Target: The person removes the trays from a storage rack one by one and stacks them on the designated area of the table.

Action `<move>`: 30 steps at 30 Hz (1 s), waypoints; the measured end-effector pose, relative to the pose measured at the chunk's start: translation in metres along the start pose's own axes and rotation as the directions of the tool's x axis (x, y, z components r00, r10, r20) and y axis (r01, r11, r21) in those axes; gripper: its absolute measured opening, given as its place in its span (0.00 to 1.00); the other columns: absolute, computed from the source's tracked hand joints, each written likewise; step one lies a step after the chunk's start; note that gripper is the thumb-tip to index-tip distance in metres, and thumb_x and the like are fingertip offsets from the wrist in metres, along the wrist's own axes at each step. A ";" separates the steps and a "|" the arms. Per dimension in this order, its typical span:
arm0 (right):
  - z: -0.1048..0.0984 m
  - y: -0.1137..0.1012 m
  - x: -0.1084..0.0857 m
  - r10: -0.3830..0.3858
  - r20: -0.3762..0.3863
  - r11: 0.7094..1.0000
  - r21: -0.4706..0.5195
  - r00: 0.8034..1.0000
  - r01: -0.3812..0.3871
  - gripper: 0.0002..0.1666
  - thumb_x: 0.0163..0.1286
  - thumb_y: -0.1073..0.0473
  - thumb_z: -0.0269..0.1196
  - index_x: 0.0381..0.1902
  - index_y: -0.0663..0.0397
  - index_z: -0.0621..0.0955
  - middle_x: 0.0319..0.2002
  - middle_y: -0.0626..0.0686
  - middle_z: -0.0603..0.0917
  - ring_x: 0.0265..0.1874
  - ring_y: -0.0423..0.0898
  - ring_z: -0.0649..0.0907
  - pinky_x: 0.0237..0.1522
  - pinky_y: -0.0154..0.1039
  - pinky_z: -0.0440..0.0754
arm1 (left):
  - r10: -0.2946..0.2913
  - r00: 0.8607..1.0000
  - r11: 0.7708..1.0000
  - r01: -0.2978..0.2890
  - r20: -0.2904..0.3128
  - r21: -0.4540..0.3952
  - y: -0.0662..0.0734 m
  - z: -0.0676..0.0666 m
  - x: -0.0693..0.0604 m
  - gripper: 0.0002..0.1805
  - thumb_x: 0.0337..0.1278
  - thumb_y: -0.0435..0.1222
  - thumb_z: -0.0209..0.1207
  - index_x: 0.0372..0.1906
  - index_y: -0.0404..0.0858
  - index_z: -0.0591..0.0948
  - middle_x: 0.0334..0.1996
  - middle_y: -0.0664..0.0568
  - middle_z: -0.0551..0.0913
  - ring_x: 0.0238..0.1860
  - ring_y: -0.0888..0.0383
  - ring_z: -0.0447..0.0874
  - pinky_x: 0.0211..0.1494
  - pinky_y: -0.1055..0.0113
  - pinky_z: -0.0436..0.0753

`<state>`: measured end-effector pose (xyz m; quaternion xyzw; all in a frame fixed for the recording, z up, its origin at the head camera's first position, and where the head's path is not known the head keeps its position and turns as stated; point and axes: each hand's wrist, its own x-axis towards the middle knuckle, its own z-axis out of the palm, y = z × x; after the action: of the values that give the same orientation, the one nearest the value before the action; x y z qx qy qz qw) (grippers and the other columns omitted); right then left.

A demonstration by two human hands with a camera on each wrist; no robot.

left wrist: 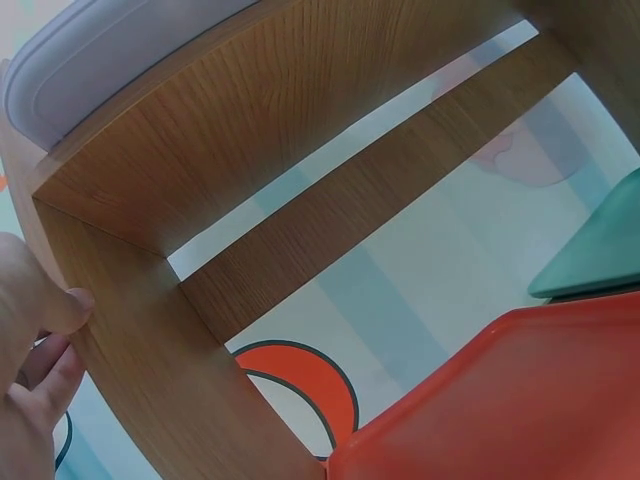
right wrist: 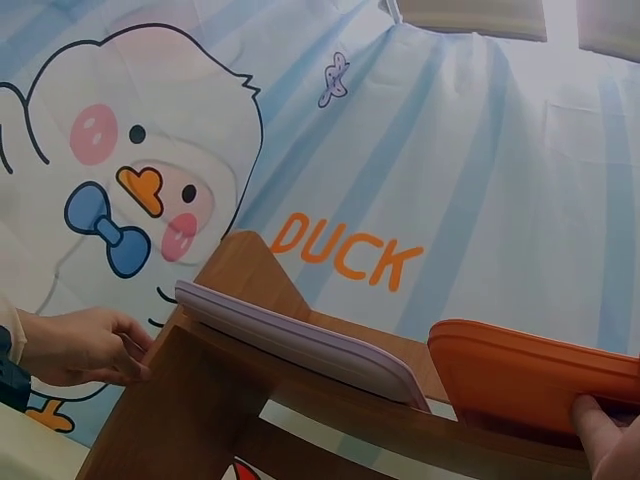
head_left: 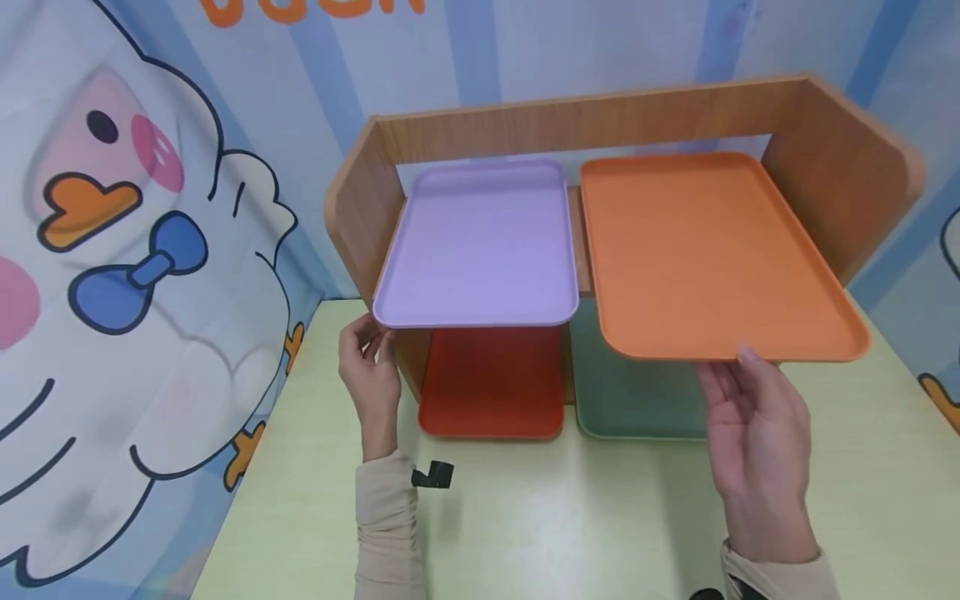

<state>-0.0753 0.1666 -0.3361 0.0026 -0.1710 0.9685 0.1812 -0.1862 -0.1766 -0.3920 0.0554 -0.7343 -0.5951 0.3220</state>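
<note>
My right hand (head_left: 761,454) grips the near edge of an orange tray (head_left: 720,258), thumb on the rim and fingers underneath. This tray sits over the right part of a wooden two-level shelf (head_left: 847,167), its front sticking out. With my left hand (head_left: 371,375) I hold the shelf's left side panel (left wrist: 130,350), the thumb on its front edge. Close above that hand, a lilac tray (head_left: 480,250) lies on the upper level at the left. Below stand a red tray (head_left: 491,383) at the left and a green tray (head_left: 637,400) at the right, partly hidden by the orange one.
The shelf stands on a pale yellow-green table (head_left: 540,517). Behind it hangs a blue striped cloth (head_left: 525,58) with a large cartoon duck (head_left: 172,333) at the left. A small black piece (head_left: 433,475) sticks out by my left sleeve.
</note>
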 end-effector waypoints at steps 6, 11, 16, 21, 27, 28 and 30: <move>0.000 -0.003 -0.008 -0.012 -0.027 1.000 -0.005 1.000 0.012 0.15 0.69 0.76 0.48 0.52 0.75 0.73 0.42 0.65 0.83 0.45 0.57 0.85 0.53 0.48 0.82 | 0.010 1.000 1.000 -0.010 -0.004 -0.025 -0.013 -0.001 0.004 0.17 0.61 0.26 0.57 0.55 0.35 0.73 0.50 0.48 0.76 0.52 0.59 0.75 0.60 0.70 0.78; -0.001 -0.007 -0.014 -0.014 0.001 0.999 -0.048 1.000 0.014 0.18 0.70 0.76 0.48 0.56 0.73 0.71 0.46 0.64 0.82 0.48 0.57 0.84 0.55 0.48 0.80 | 0.018 1.000 1.000 -0.018 -0.007 -0.024 -0.013 0.000 0.004 0.17 0.60 0.25 0.57 0.54 0.34 0.74 0.50 0.47 0.76 0.51 0.60 0.76 0.59 0.70 0.79; -0.005 -0.011 -0.018 -0.022 0.031 0.997 -0.069 0.999 0.024 0.20 0.71 0.75 0.46 0.60 0.71 0.69 0.47 0.63 0.82 0.49 0.56 0.83 0.57 0.47 0.78 | 0.006 1.000 1.000 -0.006 -0.002 -0.011 -0.013 0.001 0.004 0.18 0.60 0.24 0.56 0.56 0.33 0.73 0.52 0.44 0.75 0.52 0.58 0.75 0.60 0.68 0.78; -0.010 -0.014 -0.019 -0.012 0.069 0.997 -0.078 0.998 0.017 0.20 0.73 0.74 0.43 0.60 0.70 0.69 0.46 0.62 0.83 0.49 0.54 0.83 0.59 0.46 0.77 | 0.008 1.000 1.000 -0.008 -0.001 -0.012 -0.012 0.002 0.004 0.19 0.60 0.22 0.55 0.56 0.31 0.72 0.53 0.40 0.75 0.52 0.55 0.75 0.60 0.66 0.78; -0.017 -0.019 -0.020 0.014 0.112 0.999 -0.046 0.994 -0.009 0.18 0.73 0.74 0.40 0.54 0.69 0.72 0.45 0.62 0.84 0.48 0.53 0.83 0.60 0.45 0.77 | 0.028 1.000 0.999 -0.029 -0.006 -0.030 -0.013 0.000 0.004 0.18 0.59 0.23 0.57 0.54 0.33 0.74 0.50 0.45 0.76 0.50 0.60 0.76 0.58 0.70 0.79; -0.017 -0.020 -0.020 0.014 0.111 0.998 -0.063 0.994 -0.007 0.18 0.73 0.73 0.40 0.54 0.69 0.72 0.45 0.61 0.84 0.48 0.52 0.83 0.60 0.44 0.77 | 0.032 0.999 0.999 -0.032 -0.007 -0.033 -0.013 0.000 0.004 0.18 0.59 0.24 0.57 0.54 0.33 0.74 0.49 0.46 0.77 0.50 0.60 0.76 0.58 0.71 0.79; -0.019 -0.022 -0.020 0.016 0.103 0.996 -0.086 0.995 -0.007 0.18 0.73 0.73 0.40 0.55 0.67 0.72 0.46 0.61 0.84 0.49 0.51 0.83 0.59 0.43 0.78 | 0.037 0.999 0.999 -0.038 -0.008 -0.036 -0.013 0.000 0.004 0.17 0.59 0.24 0.57 0.54 0.34 0.74 0.49 0.47 0.77 0.50 0.61 0.76 0.58 0.71 0.79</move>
<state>-0.0476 0.1854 -0.3476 0.0441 -0.2216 0.9599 0.1662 -0.1937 -0.1824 -0.4024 0.0379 -0.7232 -0.6018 0.3366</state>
